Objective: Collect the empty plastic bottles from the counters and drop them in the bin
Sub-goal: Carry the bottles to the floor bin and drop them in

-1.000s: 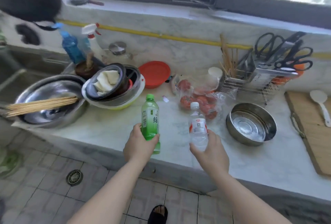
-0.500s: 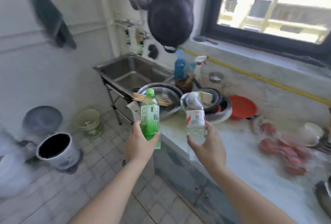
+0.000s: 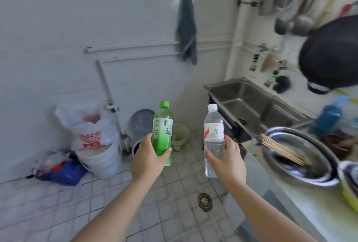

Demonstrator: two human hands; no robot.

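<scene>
My left hand (image 3: pixel 148 159) grips a green plastic bottle (image 3: pixel 162 129) with a green cap, held upright. My right hand (image 3: pixel 227 161) grips a clear plastic bottle (image 3: pixel 213 131) with a white cap and a red-and-white label, also upright. Both bottles are held over the tiled floor, in front of my chest. Behind the green bottle stands a bin (image 3: pixel 141 123) with its grey lid raised; its dark opening is mostly hidden by my left hand.
A small green bucket (image 3: pixel 181 138) sits beside the bin. A white bucket (image 3: pixel 100 159) with plastic bags stands at the left wall. At the right are a steel sink (image 3: pixel 246 102), the counter edge (image 3: pixel 290 203), steel bowls with chopsticks (image 3: pixel 282 147) and a blue bottle (image 3: pixel 327 119). A floor drain (image 3: pixel 205 201) lies below.
My view has swung left from the counter to the wall and floor corner. Both hands kept their bottles and carried them off the counter toward the bin.
</scene>
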